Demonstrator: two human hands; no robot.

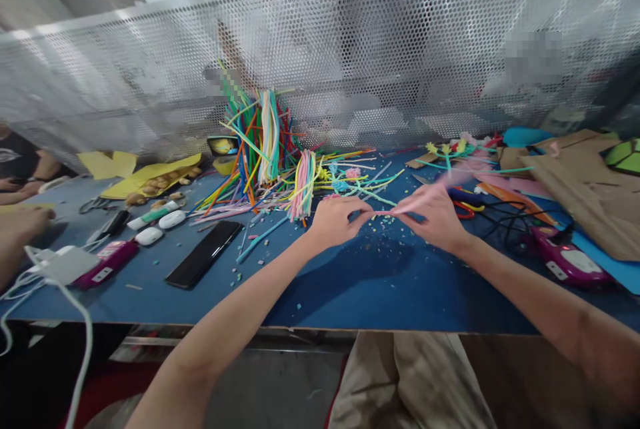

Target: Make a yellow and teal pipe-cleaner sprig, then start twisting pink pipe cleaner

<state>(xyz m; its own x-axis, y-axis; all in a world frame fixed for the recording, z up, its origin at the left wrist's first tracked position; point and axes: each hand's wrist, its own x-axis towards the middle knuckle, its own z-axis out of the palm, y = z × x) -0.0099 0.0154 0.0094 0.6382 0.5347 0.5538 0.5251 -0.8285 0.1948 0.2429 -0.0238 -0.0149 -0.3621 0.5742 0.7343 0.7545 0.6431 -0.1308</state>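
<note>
My left hand [336, 219] and my right hand [436, 216] meet above the blue table [380, 282], fingers pinched. Between them they hold a pink pipe cleaner [440, 186], which runs from the pinch up and to the right and looks blurred. Just beyond my hands lies a heap of coloured pipe cleaners [305, 182], and a taller bunch [260, 136] stands upright behind it. Small coloured scraps are scattered on the table under my hands.
A black phone [204, 254] lies left of my arm, with white and pink gadgets [113, 260] and a charger cable beyond. A pink glue gun [567, 259], black cords, brown cardboard [590, 189] and red-handled scissors lie right. A perforated metal screen [350, 56] backs the table. Another person's arm [20, 229] is far left.
</note>
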